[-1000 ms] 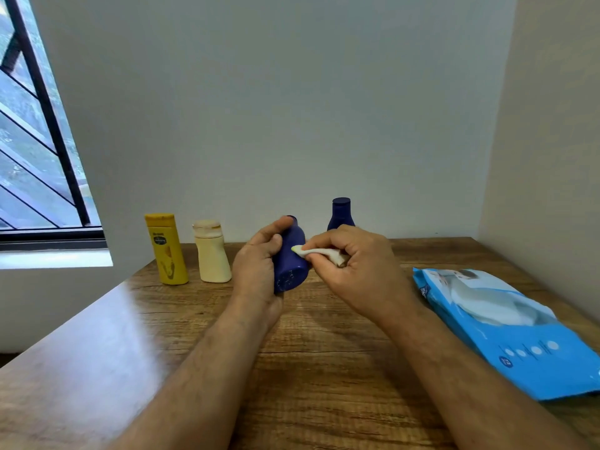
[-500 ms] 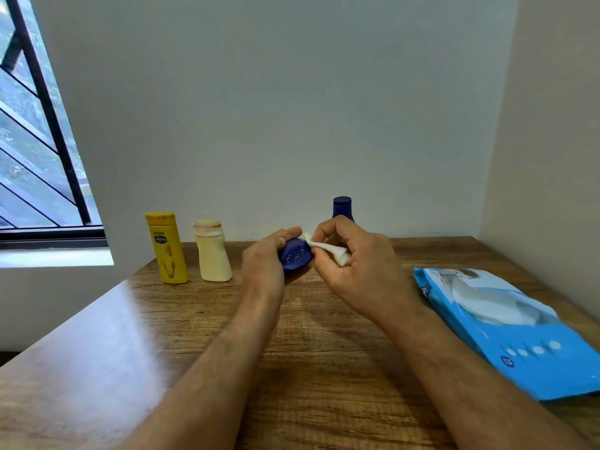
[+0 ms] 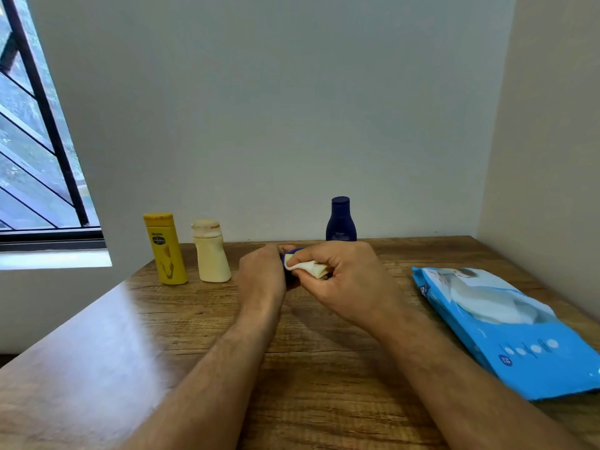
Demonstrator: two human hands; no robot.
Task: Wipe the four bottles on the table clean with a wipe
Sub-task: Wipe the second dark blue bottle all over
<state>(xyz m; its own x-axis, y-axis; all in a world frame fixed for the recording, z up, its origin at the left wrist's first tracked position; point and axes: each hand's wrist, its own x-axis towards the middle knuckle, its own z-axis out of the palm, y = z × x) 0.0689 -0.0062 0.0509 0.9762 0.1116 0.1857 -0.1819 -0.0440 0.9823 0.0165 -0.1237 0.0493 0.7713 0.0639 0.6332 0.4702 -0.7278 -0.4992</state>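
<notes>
My left hand (image 3: 261, 274) grips a small dark blue bottle (image 3: 290, 254), low over the wooden table (image 3: 308, 368); only a sliver of blue shows between my hands. My right hand (image 3: 344, 280) pinches a folded white wipe (image 3: 306, 267) pressed against that bottle. Against the back wall stand a yellow bottle (image 3: 165, 250), a cream bottle (image 3: 211, 253) to its right, and a taller dark blue bottle (image 3: 341, 220) behind my right hand.
A blue pack of wipes (image 3: 506, 329) lies flat at the table's right side, near the right wall. A window with dark bars (image 3: 35, 151) is at the left. The table's left edge runs diagonally toward me.
Both hands have lowered toward the table with the small blue bottle. The bottle was turned, and now it is almost hidden between my hands; the wipe covers its near end.
</notes>
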